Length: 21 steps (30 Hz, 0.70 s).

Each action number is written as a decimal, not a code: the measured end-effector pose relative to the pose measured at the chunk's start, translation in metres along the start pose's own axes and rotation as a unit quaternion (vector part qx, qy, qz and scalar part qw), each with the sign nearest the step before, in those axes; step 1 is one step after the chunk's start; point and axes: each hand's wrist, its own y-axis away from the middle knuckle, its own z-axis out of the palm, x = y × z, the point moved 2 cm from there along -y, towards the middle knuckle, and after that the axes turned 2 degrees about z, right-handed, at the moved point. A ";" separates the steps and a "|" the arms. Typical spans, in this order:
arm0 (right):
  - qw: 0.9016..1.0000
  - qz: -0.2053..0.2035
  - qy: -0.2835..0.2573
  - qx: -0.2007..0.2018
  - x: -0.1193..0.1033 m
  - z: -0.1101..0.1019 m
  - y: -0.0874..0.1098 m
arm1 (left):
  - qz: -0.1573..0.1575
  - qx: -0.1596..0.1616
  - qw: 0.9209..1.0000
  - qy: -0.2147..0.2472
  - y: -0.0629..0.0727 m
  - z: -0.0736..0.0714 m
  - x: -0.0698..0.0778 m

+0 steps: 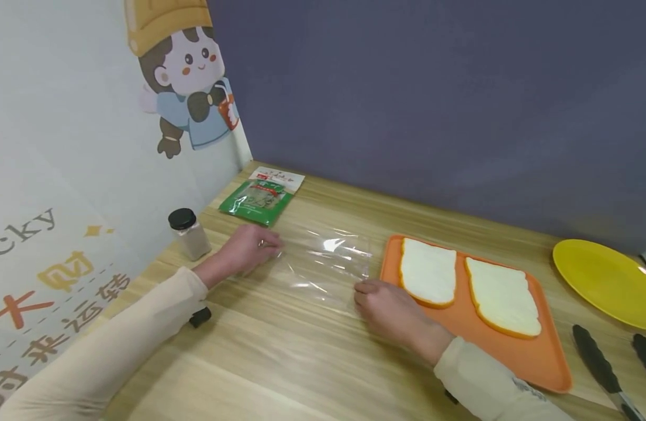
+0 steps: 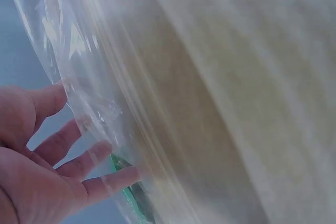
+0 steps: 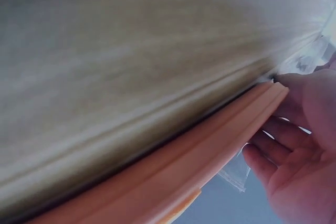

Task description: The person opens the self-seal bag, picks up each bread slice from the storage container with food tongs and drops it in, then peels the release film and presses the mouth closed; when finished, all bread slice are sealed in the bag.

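Note:
A clear plastic bag (image 1: 328, 263), creased and shiny, is spread between the two hands low over the wooden table. My left hand (image 1: 244, 251) pinches its left edge. In the left wrist view, thumb and forefinger meet the clear plastic (image 2: 79, 72), while the other fingers stay spread. At the opposite edge, my right hand (image 1: 388, 307) grips the plastic beside the tray's left rim. The right wrist view shows that hand (image 3: 310, 150) with fingers bent, partly behind the orange tray's edge (image 3: 178, 166); its fingertips are partly hidden. On the orange tray (image 1: 491, 356) lie two bread slices (image 1: 429, 272).
A green packet (image 1: 254, 202) lies near the back left corner, with a black-capped seasoning jar (image 1: 191, 234) in front of it. A yellow plate (image 1: 607, 283) and black-tipped tongs (image 1: 596, 356) are at the right. A dark partition (image 1: 433, 117) borders the table's back.

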 end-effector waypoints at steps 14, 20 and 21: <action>1.000 -0.009 -0.017 0.013 0.004 -0.002 0.009 | -0.023 0.006 0.999 0.022 -0.004 0.005 0.002; 1.000 -0.014 -0.014 0.016 0.003 -0.002 0.003 | -0.034 0.016 0.999 0.036 0.003 -0.003 0.000; 1.000 -0.016 -0.013 0.017 0.002 -0.002 0.002 | -0.036 0.019 0.999 0.037 0.004 -0.005 0.000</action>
